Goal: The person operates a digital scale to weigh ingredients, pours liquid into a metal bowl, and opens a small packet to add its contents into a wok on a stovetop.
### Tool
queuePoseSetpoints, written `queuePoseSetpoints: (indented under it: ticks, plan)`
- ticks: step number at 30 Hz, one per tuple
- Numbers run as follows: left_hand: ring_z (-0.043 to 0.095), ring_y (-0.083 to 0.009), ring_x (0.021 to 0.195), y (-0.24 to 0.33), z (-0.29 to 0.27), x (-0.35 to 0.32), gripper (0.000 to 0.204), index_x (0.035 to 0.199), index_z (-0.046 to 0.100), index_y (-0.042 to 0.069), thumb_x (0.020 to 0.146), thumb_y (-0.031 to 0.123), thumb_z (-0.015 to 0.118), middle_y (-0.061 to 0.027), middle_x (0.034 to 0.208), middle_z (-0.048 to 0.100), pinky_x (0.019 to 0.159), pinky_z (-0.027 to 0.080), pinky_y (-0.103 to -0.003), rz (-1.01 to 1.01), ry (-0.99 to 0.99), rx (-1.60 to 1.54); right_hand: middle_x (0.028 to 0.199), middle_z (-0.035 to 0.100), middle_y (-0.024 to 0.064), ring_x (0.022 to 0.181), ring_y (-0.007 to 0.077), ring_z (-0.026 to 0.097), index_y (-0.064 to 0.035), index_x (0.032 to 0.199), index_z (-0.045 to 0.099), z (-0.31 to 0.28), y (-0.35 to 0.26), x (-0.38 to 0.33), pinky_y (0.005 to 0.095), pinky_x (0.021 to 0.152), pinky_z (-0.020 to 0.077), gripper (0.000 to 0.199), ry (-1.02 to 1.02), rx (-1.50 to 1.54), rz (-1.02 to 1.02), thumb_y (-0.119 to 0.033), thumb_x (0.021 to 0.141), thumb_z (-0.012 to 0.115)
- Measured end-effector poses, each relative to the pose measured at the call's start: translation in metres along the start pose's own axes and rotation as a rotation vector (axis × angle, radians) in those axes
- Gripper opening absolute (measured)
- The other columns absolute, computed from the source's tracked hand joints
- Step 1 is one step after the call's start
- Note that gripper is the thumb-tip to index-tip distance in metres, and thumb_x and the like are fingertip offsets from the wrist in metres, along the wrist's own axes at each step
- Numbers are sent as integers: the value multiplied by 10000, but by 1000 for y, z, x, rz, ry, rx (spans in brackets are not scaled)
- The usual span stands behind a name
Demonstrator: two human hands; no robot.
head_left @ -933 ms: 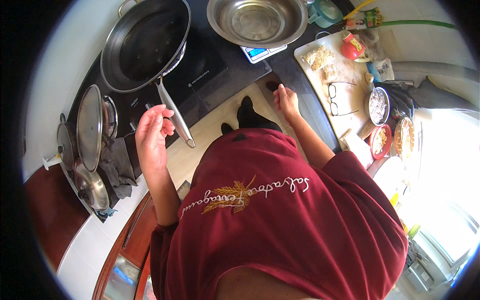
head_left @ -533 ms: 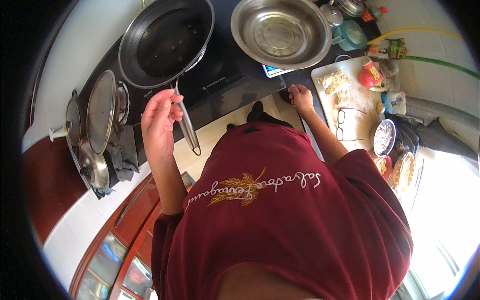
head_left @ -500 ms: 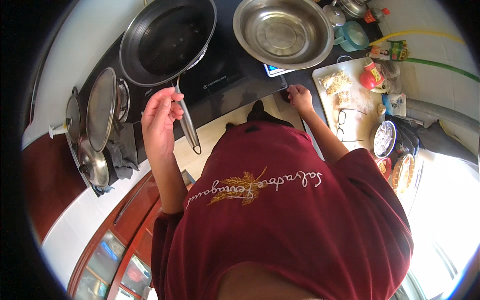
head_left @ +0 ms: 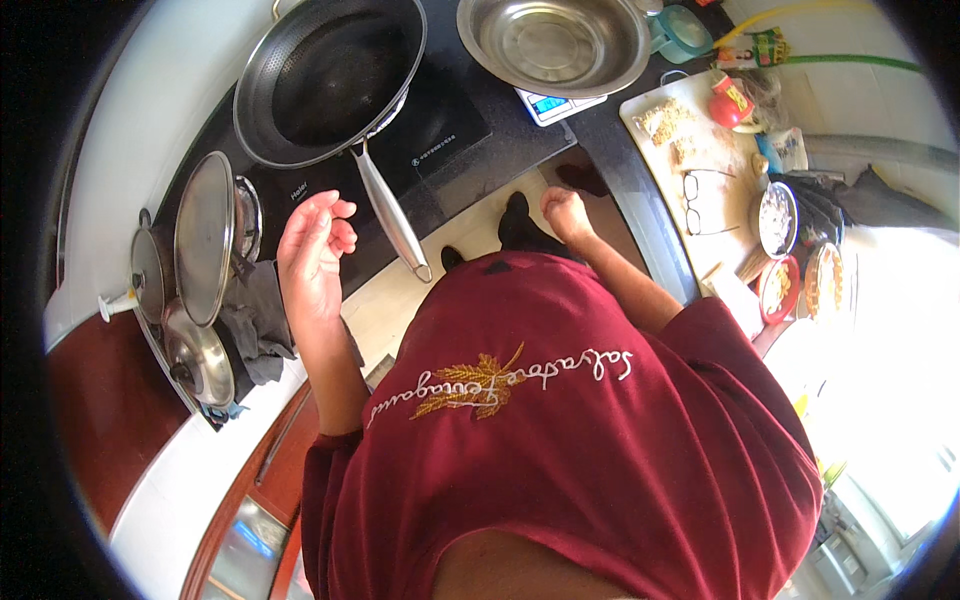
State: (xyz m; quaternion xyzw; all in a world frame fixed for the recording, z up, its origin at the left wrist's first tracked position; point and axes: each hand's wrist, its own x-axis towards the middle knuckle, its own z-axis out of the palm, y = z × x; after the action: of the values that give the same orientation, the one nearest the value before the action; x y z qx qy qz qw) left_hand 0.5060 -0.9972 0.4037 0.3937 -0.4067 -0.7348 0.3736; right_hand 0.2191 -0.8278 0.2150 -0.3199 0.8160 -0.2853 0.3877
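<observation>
My left hand (head_left: 315, 250) is raised beside the frying pan's long metal handle, apart from it. Its fingers are loosely bent with gaps between them, and they hold nothing. The dark frying pan (head_left: 335, 85) sits on the black cooktop, its inside bare. My right hand (head_left: 567, 215) is held low in front of my body, off the counter's edge, with the fingers curled in and nothing showing in them. Beyond it, a wide steel basin (head_left: 550, 50) rests on a white kitchen scale (head_left: 560, 107) with a lit display.
At right, a cutting board (head_left: 720, 215) carries noodle-like dry food (head_left: 665, 120), a red-capped container (head_left: 730, 103) and eyeglasses (head_left: 692, 205). Bowls (head_left: 778, 220) stand beside it. Pan lids (head_left: 205, 240) and a grey cloth (head_left: 258, 325) are at left. A teal container (head_left: 683, 35) stands behind.
My right hand has drawn back from the counter's edge toward my body, its fingers more curled. My left hand keeps nearly the same pose, a little farther from the pan handle. The view has shifted.
</observation>
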Motion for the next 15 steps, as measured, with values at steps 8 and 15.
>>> queuePoseSetpoints:
  ticks: [8, 15]
  plan:
    - [513, -89, 662, -26, -13, 14, 201, 1005, 550, 7, 874, 152, 503, -90, 873, 596, 595, 398, -210, -163, -84, 69, 534, 491, 87, 530, 181, 491, -16, 630, 538, 37, 17, -42, 305, 528, 411, 165, 112, 189, 123, -18, 640, 373]
    - [421, -98, 561, -27, 29, 34, 237, 651, 434, 56, 867, 124, 502, -29, 624, 452, 509, 325, -216, -125, -543, -71, 666, 579, 189, 670, 313, 586, -41, 684, 588, 45, 44, -63, 368, 651, 454, 173, 173, 233, 273, -112, 722, 435]
